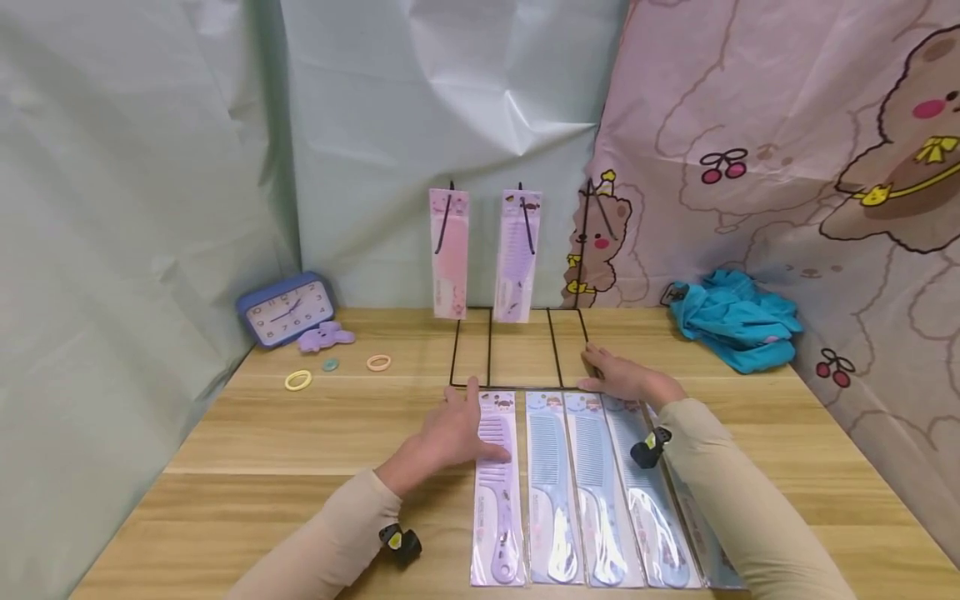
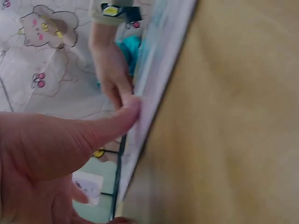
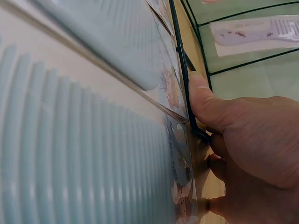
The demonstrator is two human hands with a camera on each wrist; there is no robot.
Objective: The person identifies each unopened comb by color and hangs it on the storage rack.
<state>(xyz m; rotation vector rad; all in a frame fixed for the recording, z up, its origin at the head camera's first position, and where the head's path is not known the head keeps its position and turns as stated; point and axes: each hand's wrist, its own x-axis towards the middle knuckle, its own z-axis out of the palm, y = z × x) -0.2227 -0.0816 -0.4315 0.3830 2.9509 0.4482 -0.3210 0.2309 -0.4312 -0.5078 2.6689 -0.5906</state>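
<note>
Evidently, the left hand (image 1: 448, 435) has its thumb stretched apart from its fingers, over a purple comb (image 1: 506, 517) in a slim, glossy packet. The comb is wide-toothed, its handle holed at the end. It lies flat on the wooden table (image 1: 300, 467), long axis running away from the person, toothed end toward a black wire rack (image 1: 489, 354), teeth facing left. Whether the left fingertips touch the rack, I cannot tell. The right hand (image 1: 626, 377) bends thumb and fingers around the rack's front right corner. Blue combs (image 1: 552, 492) lie alongside, similarly pointed; packeted pink (image 1: 451, 258) and purple ones hang upright behind.
</note>
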